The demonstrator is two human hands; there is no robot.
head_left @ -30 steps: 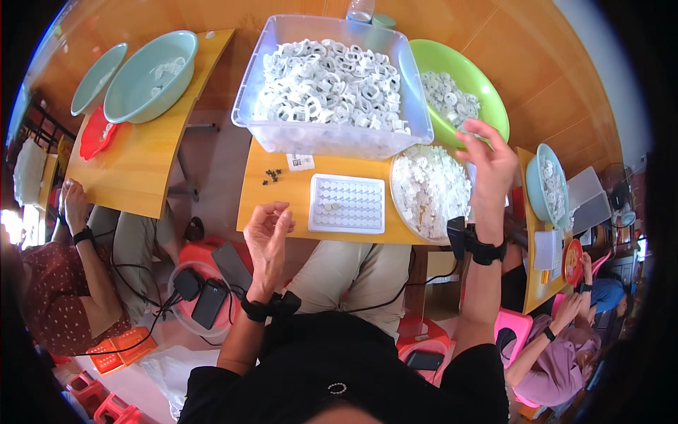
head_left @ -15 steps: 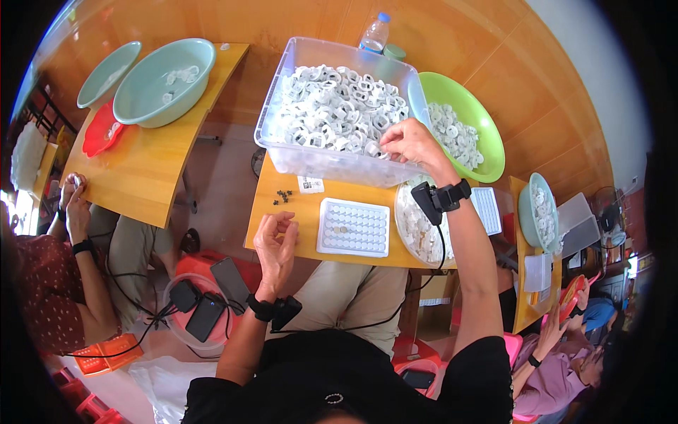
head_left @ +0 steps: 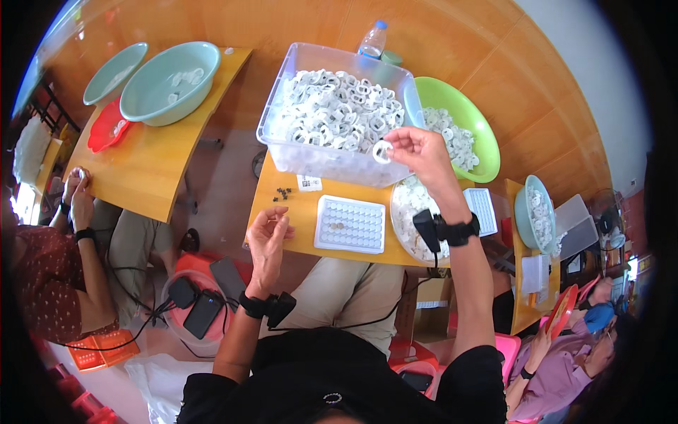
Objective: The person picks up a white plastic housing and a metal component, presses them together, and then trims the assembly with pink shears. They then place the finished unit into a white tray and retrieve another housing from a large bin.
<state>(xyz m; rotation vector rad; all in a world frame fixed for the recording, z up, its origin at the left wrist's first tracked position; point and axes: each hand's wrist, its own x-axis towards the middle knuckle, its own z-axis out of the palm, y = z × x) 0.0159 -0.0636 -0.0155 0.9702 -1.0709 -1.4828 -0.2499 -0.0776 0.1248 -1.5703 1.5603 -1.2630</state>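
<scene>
White ring (head_left: 382,151) is being pinched between the fingertips of the right hand (head_left: 417,152), just above the near rim of the clear bin (head_left: 311,159) at twelve o'clock; half a second ago that hand was being dipped into the heap, so one piece is judged freshly picked. The left hand (head_left: 267,237) is being held loosely curled at nine o'clock, nothing visibly held. One bin, one white grid tray (head_left: 351,225) and one green bowl (head_left: 480,138) are being counted on the desk (head_left: 296,212).
</scene>
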